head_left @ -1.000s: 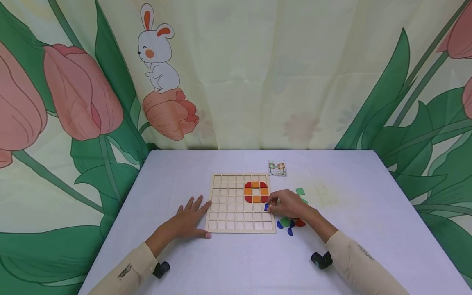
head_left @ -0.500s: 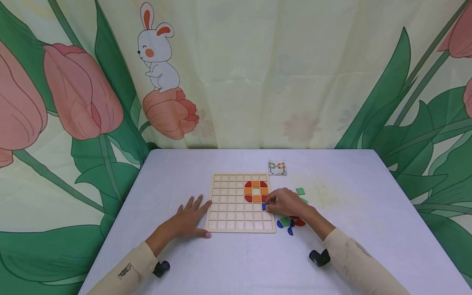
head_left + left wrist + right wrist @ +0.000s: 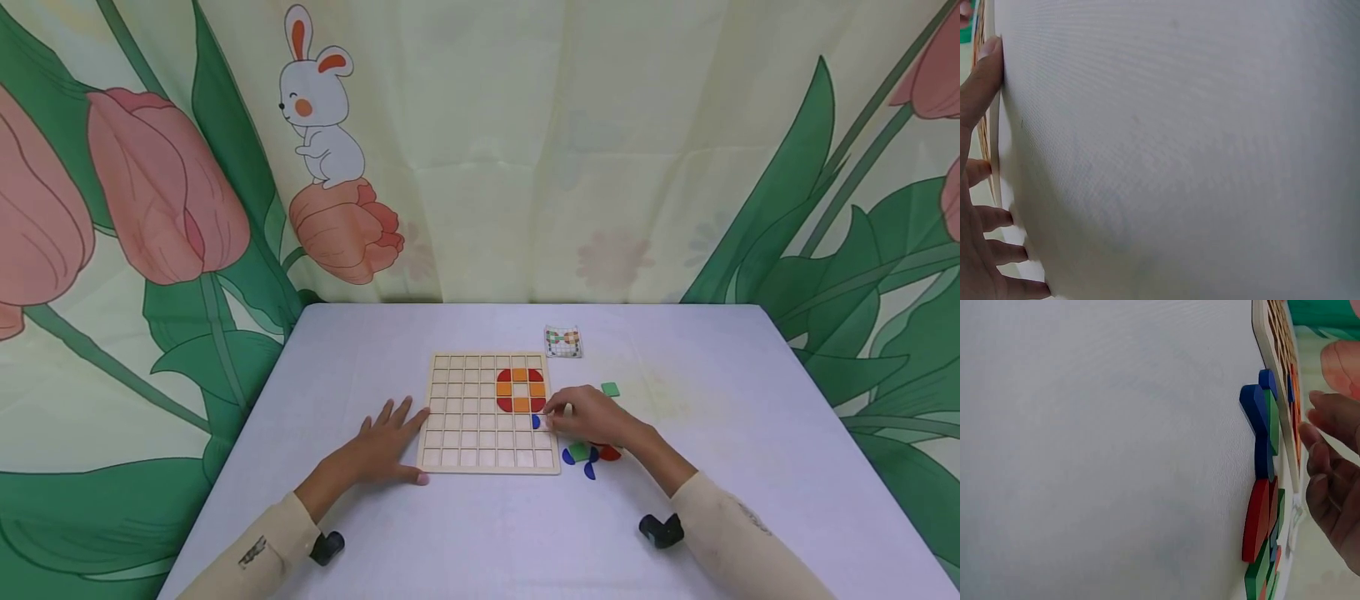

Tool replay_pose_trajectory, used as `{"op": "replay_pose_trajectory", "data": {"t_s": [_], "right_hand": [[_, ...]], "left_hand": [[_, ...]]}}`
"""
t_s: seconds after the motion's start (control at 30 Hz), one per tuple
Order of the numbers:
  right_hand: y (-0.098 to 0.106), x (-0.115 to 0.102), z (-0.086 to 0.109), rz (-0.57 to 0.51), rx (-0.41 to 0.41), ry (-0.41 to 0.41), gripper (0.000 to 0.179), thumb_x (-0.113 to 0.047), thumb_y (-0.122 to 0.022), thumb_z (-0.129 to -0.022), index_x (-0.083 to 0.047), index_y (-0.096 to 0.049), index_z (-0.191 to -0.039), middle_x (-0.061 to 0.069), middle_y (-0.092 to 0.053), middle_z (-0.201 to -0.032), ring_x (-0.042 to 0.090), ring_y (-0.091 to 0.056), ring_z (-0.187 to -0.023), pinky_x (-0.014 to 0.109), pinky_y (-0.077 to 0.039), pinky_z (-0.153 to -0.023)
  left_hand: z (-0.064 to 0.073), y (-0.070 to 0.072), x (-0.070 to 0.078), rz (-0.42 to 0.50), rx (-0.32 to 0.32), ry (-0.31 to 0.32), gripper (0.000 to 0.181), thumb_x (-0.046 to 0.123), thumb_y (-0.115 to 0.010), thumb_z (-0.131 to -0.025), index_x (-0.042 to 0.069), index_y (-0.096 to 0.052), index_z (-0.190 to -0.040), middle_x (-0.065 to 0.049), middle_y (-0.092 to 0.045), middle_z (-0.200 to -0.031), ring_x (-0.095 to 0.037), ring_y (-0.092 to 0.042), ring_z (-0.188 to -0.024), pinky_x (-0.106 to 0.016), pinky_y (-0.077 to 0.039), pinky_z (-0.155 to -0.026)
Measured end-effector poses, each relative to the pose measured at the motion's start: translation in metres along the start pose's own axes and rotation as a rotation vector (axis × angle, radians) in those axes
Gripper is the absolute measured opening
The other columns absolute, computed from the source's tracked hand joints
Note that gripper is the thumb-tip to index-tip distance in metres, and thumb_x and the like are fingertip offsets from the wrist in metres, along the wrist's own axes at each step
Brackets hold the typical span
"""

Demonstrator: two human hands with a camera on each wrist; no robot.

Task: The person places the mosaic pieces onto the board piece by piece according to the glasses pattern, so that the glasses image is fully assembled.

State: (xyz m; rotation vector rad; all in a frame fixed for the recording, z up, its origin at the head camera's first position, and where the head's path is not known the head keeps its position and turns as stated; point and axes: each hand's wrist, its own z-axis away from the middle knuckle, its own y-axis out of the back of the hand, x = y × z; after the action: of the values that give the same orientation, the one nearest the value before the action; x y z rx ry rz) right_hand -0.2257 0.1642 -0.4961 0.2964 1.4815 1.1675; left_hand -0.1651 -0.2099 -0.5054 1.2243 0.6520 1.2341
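Observation:
A square wooden grid board (image 3: 471, 437) lies on the table. My left hand (image 3: 378, 448) is spread flat, thumb and fingertips against the board's left side. Red rounded and orange square (image 3: 521, 405) pieces form a ring in its upper right. Just below the ring sits a blue rounded piece (image 3: 536, 422) in a cell. My right hand (image 3: 588, 414) hovers at the board's right edge beside it; in the right wrist view the loosely bent fingers (image 3: 1310, 437) are apart from the blue piece (image 3: 1290, 387) and hold nothing visible.
Loose pieces lie right of the board: blue rounded ones (image 3: 590, 471), a green one (image 3: 578, 451) and a red one (image 3: 611, 453). Farther up is a green square (image 3: 611, 389). A small pattern card (image 3: 563, 342) lies behind the board's upper right corner.
The blue piece has gone from my right fingers into a cell below the ring. My right hand has let go and drawn slightly right. The left hand stays in place.

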Motion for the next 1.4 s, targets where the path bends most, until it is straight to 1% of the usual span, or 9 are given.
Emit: {"op": "replay_pose_trajectory", "data": {"t_s": [0.2, 0.33, 0.47, 0.63, 0.8, 0.93, 1.1, 1.27, 1.4], "right_hand": [[0.008, 0.011, 0.018, -0.049, -0.098, 0.055, 0.018, -0.018, -0.074, -0.090, -0.021, -0.076, -0.108, -0.004, -0.071, -0.108, 0.013, -0.056, -0.077, 0.023, -0.052, -0.064], [0.009, 0.016, 0.027, -0.045, -0.181, 0.094, 0.020, -0.020, -0.079, -0.087, -0.024, -0.077, -0.106, -0.006, -0.068, -0.105, 0.012, -0.055, -0.073, 0.023, -0.050, -0.061], [0.006, 0.017, 0.030, -0.032, -0.214, 0.114, 0.019, -0.023, -0.082, -0.084, -0.027, -0.079, -0.103, -0.009, -0.065, -0.101, 0.011, -0.056, -0.076, 0.022, -0.050, -0.063], [0.003, 0.017, 0.029, -0.010, -0.208, 0.109, 0.017, -0.021, -0.082, -0.084, -0.025, -0.081, -0.101, -0.010, -0.065, -0.100, 0.010, -0.058, -0.084, 0.020, -0.053, -0.068], [0.000, 0.017, 0.028, 0.031, -0.169, 0.105, 0.015, -0.024, -0.084, -0.082, -0.024, -0.081, -0.097, -0.011, -0.064, -0.096, 0.009, -0.059, -0.084, 0.019, -0.053, -0.070], [-0.002, 0.018, 0.027, 0.103, -0.113, 0.094, 0.013, -0.031, -0.084, -0.081, -0.026, -0.079, -0.092, -0.013, -0.062, -0.093, 0.007, -0.057, -0.083, 0.019, -0.052, -0.068], [-0.004, 0.018, 0.026, 0.195, -0.031, 0.052, 0.013, -0.037, -0.082, -0.083, -0.026, -0.075, -0.085, -0.014, -0.057, -0.082, 0.005, -0.052, -0.073, 0.020, -0.046, -0.060], [0.000, 0.020, 0.028, 0.148, -0.028, 0.053, 0.012, -0.033, -0.079, -0.087, -0.023, -0.076, -0.092, -0.013, -0.060, -0.084, 0.006, -0.052, -0.075, 0.020, -0.046, -0.062], [0.003, 0.022, 0.028, 0.102, -0.057, 0.097, 0.011, -0.026, -0.079, -0.087, -0.022, -0.080, -0.097, -0.012, -0.065, -0.092, 0.005, -0.056, -0.081, 0.019, -0.049, -0.067]], "left_hand": [[0.000, 0.000, 0.000, 0.004, -0.001, -0.003, 0.109, 0.067, -0.077, -0.074, 0.019, -0.029, -0.160, -0.020, -0.019, -0.166, -0.050, -0.013, -0.152, -0.075, -0.024, -0.110], [0.000, 0.000, 0.001, 0.003, 0.002, -0.002, 0.109, 0.067, -0.077, -0.074, 0.019, -0.030, -0.159, -0.020, -0.019, -0.166, -0.050, -0.014, -0.152, -0.075, -0.025, -0.109], [0.000, 0.001, 0.001, 0.005, 0.001, 0.000, 0.109, 0.066, -0.078, -0.074, 0.019, -0.030, -0.159, -0.020, -0.019, -0.166, -0.050, -0.013, -0.152, -0.075, -0.024, -0.110], [0.000, 0.000, 0.001, 0.012, -0.002, 0.002, 0.109, 0.066, -0.078, -0.074, 0.019, -0.030, -0.159, -0.020, -0.019, -0.167, -0.050, -0.012, -0.152, -0.075, -0.023, -0.110], [-0.001, -0.001, 0.000, 0.010, -0.011, 0.007, 0.109, 0.067, -0.077, -0.074, 0.020, -0.028, -0.160, -0.019, -0.017, -0.167, -0.049, -0.011, -0.153, -0.075, -0.023, -0.111], [-0.001, -0.001, 0.000, 0.009, -0.007, 0.007, 0.109, 0.067, -0.077, -0.074, 0.021, -0.028, -0.160, -0.019, -0.017, -0.167, -0.049, -0.011, -0.153, -0.074, -0.023, -0.111], [0.000, -0.001, 0.000, 0.018, -0.003, 0.006, 0.108, 0.065, -0.078, -0.074, 0.020, -0.029, -0.160, -0.019, -0.017, -0.167, -0.049, -0.011, -0.153, -0.074, -0.022, -0.111], [0.000, -0.001, -0.001, 0.016, -0.002, 0.004, 0.108, 0.066, -0.078, -0.074, 0.021, -0.029, -0.160, -0.019, -0.018, -0.167, -0.049, -0.011, -0.153, -0.075, -0.023, -0.111], [-0.001, -0.002, -0.001, 0.005, -0.006, 0.007, 0.109, 0.067, -0.077, -0.074, 0.021, -0.028, -0.160, -0.018, -0.017, -0.167, -0.048, -0.011, -0.153, -0.074, -0.023, -0.111]]}}
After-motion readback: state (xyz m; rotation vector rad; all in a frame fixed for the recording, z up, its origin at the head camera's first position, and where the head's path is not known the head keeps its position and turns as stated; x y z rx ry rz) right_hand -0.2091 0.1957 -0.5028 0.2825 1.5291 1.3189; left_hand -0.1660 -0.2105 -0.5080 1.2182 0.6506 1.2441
